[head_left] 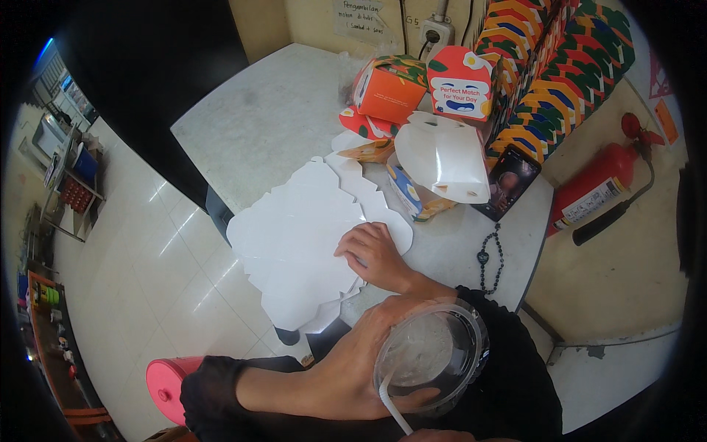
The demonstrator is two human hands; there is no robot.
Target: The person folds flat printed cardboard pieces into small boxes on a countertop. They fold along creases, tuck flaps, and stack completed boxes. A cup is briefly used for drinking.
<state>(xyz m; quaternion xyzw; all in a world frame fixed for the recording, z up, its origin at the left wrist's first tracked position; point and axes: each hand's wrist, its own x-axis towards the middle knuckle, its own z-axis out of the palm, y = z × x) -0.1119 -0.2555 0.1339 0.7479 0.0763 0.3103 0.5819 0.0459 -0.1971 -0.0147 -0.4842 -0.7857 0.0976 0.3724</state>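
Observation:
My left hand (357, 361) is wrapped around a clear plastic cup (423, 353) that looks to hold ice and is tilted close below me. A white straw (394, 409) sticks out of it toward the lower edge. Farther off, my right hand (375, 256) rests with loosely bent fingers on flat white die-cut carton sheets (298, 236), grasping nothing that I can see. These sheets lie overlapped at the table's near left edge and partly hang past it. Beyond them stands a folded white-sided box (442, 158), with a blue and yellow printed carton (412, 195) beside it.
Orange and red printed boxes (390, 92) stand at the back of the grey table (243, 110). Nested colourful cartons (560, 81) rise at right. A phone (512, 180) and a black bead string (491, 258) lie near the right edge. A red fire extinguisher (600, 177) stands beyond; a pink lidded bin (166, 390) is lower left.

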